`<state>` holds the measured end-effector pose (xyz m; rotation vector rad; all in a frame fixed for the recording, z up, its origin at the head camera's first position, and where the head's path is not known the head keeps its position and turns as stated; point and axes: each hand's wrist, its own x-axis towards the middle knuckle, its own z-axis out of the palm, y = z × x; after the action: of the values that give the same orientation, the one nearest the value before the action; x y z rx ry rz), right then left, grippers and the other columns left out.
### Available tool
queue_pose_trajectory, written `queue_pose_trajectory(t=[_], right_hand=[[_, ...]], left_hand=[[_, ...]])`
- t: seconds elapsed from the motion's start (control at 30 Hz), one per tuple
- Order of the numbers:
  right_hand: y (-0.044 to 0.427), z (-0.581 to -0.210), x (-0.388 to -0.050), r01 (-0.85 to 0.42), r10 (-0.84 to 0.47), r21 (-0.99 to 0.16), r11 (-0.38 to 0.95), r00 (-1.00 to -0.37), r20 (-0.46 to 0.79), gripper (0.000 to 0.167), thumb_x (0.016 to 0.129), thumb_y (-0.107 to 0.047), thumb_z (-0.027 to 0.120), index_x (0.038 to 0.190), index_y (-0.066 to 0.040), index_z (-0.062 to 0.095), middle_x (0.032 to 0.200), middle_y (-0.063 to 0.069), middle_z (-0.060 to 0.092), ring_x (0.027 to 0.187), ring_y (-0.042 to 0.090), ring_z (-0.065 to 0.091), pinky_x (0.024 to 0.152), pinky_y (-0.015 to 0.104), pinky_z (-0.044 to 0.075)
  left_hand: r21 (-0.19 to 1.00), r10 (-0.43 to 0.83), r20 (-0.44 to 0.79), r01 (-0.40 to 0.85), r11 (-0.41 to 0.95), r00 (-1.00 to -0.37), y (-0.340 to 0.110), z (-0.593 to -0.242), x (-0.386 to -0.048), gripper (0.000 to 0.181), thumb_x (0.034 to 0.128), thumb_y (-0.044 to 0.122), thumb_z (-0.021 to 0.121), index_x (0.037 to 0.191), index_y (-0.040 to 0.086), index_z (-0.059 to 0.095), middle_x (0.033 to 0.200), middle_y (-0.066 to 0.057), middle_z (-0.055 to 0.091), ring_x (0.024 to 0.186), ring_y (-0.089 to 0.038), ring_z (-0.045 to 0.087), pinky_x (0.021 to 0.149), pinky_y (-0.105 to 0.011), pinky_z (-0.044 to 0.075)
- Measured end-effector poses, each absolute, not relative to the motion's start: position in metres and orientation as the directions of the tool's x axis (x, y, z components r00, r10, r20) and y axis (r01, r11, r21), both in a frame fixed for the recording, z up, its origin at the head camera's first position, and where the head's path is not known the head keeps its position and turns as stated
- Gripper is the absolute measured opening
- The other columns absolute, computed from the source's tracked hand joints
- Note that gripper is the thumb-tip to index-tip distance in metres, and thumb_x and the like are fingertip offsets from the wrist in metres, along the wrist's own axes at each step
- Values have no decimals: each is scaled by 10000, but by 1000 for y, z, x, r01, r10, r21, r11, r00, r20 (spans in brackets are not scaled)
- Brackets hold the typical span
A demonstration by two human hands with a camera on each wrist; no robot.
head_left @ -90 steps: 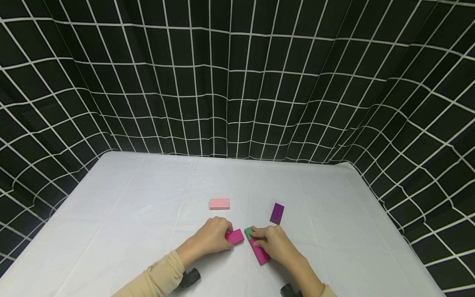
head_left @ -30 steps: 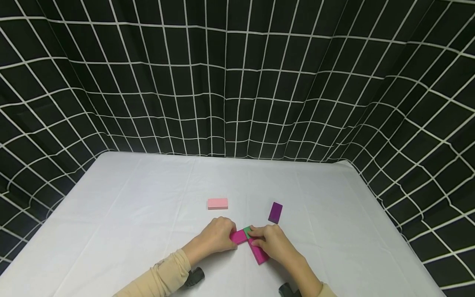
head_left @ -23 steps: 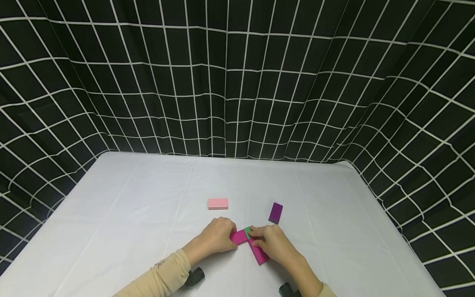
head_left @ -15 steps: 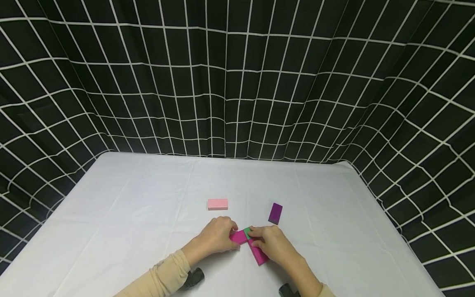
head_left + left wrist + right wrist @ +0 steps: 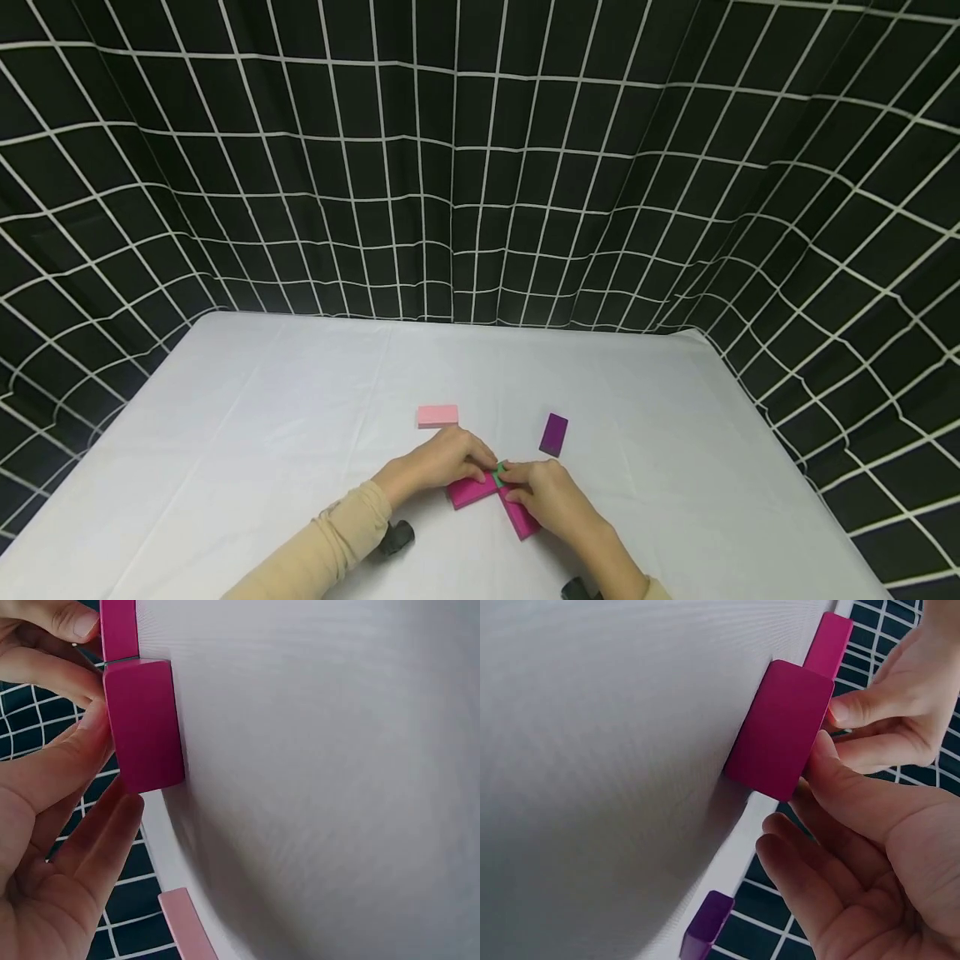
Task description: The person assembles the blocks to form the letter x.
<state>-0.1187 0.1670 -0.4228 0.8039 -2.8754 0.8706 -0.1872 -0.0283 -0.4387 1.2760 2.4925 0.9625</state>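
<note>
Two magenta blocks meet at an angle, with a small green block (image 5: 500,475) showing at their corner. My left hand (image 5: 448,460) bends over the left magenta block (image 5: 467,493), thumb on its top by the corner and index finger reaching to the green one. My right hand (image 5: 553,493) holds the right magenta block (image 5: 519,518), its thumb on that block and its index finger at the green one. In the left wrist view, my left thumb touches the upper edge of the near magenta block (image 5: 146,727); the other fingers are extended. Both hands partly hide the green block.
Behind my left hand a light pink block (image 5: 437,416) lies flat on the white table (image 5: 300,400). A purple block (image 5: 553,435) lies beyond my right hand. A black curtain (image 5: 465,167) with white grid lines surrounds the table's back and sides.
The left magenta block has moved right against the green block. My left hand has since let go of its outer end and shifted up and right to the corner. My right hand stays in place.
</note>
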Motion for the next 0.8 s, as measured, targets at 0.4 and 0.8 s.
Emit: queue_pose_trajectory(t=[0.4,0.8], right_hand=[[167,-424,-120,-499,-474,-479,722,-861,183,229,773,-14,766,996,36,741,1031,178,707,989,323,678,812,358,556],[165,-421,-117,-537,-490,-403,741,-843,222,216,757,-23,784,966,19,749,969,128,730,933,287,700,778,320,567]], left_hand=[[546,821,109,724,421,-560,-25,-439,-191,226,820,100,759,1044,67,762,1094,3,715,1060,-111,647,882,-168,477],[483,803,82,728,486,-590,-20,-431,-187,164,808,110,768,969,89,779,1009,1,733,992,-111,673,827,-160,498]])
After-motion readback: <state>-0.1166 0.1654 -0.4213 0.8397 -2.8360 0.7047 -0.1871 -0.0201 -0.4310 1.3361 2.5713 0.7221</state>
